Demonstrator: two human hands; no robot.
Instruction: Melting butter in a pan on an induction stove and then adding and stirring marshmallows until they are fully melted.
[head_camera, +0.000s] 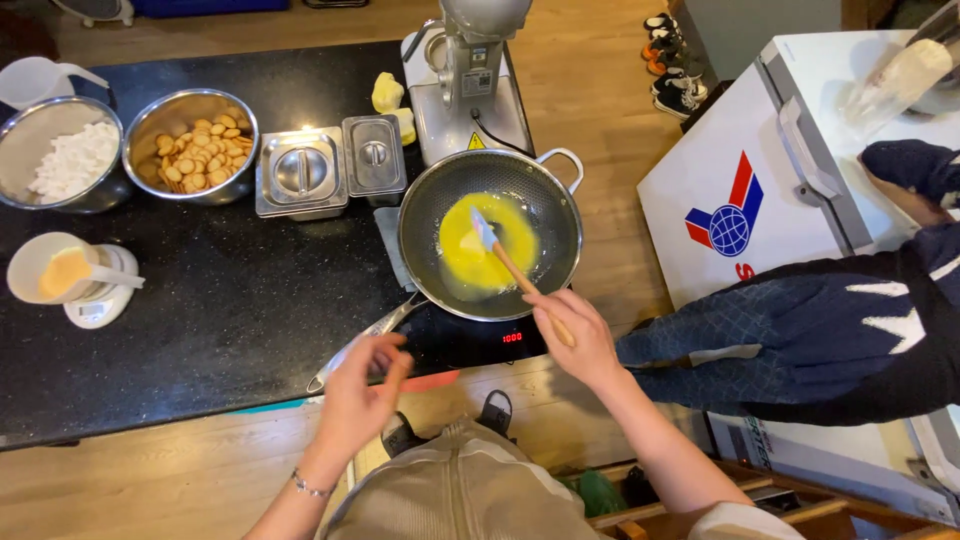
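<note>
A steel pan (560, 245) stands on a black induction hob (455, 343) and holds melted yellow butter (470, 265) with a small solid piece in it. My right hand (575, 335) grips the wooden handle of a spatula (497, 252) whose pale blade rests in the butter. My left hand (362, 385) is at the end of the pan's long metal handle (385, 325), fingers curled around it.
On the black counter (230, 310) stand a bowl of small biscuits (195, 145), a bowl of marshmallows (60, 155), two lidded steel containers (330, 170), a scale with a cup (75, 275) and a stand mixer (470, 80). At right, another person in dark blue sleeves (820, 330) leans on a white chest freezer (760, 170).
</note>
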